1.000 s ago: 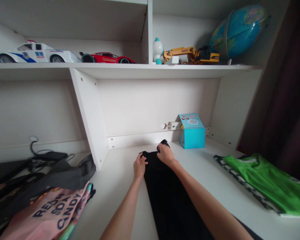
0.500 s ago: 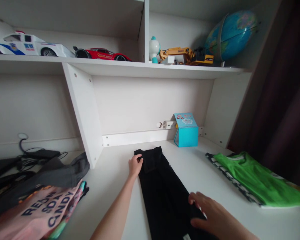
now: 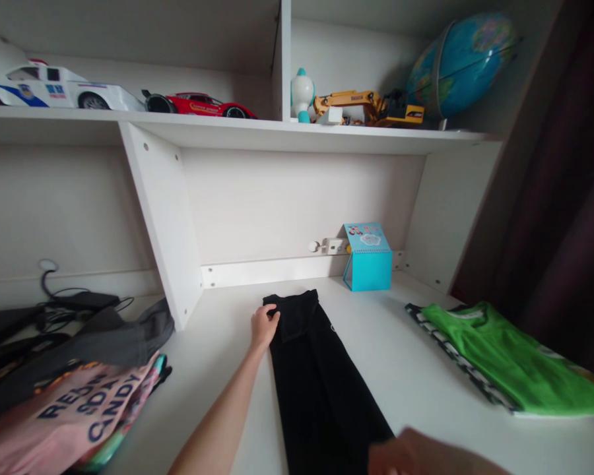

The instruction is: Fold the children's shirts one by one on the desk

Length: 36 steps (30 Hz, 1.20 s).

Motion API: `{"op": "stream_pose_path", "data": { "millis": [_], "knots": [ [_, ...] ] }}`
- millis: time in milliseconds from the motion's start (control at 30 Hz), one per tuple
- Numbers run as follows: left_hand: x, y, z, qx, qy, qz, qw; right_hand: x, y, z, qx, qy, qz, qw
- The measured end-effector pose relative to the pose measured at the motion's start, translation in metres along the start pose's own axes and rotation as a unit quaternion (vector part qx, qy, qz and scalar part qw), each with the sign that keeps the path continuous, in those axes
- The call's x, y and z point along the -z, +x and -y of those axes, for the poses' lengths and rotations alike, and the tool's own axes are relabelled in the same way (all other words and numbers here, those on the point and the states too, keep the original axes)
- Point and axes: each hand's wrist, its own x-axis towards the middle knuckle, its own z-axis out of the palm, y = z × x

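Observation:
A long black garment, apparently a pair of trousers [image 3: 321, 382], lies lengthwise on the white desk, with a turned-over flap at its far end. My left hand [image 3: 264, 326] is at that far end, thumb and fingers closed on the left edge of the cloth. Low in the view, my right hand [image 3: 400, 455] is at the near right edge of the trousers. It is blurred and cut off by the frame, so its fingers cannot be made out. The near end of the trousers is out of view.
A green shirt [image 3: 519, 359] lies folded on the right, over checkered cloth. To the left are a pink printed shirt [image 3: 74, 412] and grey cloth [image 3: 123, 340]. A blue desk calendar [image 3: 371, 270] stands behind. Toy cars and a globe [image 3: 462, 66] occupy the shelf above.
My right hand has moved down toward the near end of the trousers, partly leaving the frame. My left hand keeps its place at the far left edge. The view has shifted slightly.

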Motion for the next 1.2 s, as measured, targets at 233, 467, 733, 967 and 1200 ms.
{"op": "stream_pose_path", "data": {
  "millis": [233,467,733,967,1200],
  "knots": [
    [0.002,-0.003,-0.002,-0.004,-0.008,-0.014,1.000,0.083,0.164,-0.082,-0.091,-0.023,-0.156,0.983],
    [0.001,-0.006,-0.007,-0.002,-0.013,-0.039,0.999,0.083,0.266,-0.140,-0.110,-0.079,-0.176,0.975],
    [0.000,-0.007,-0.009,0.006,-0.016,-0.043,0.999,0.109,0.305,-0.151,-0.043,-0.091,-0.049,0.994],
    [0.000,-0.008,-0.011,0.012,-0.027,-0.050,0.998,0.128,0.321,-0.135,-0.079,-0.119,-0.023,0.990],
    [0.000,-0.007,-0.006,-0.005,0.004,-0.037,0.999,0.100,0.321,-0.119,-0.146,-0.187,-0.104,0.966]
  ]
}}
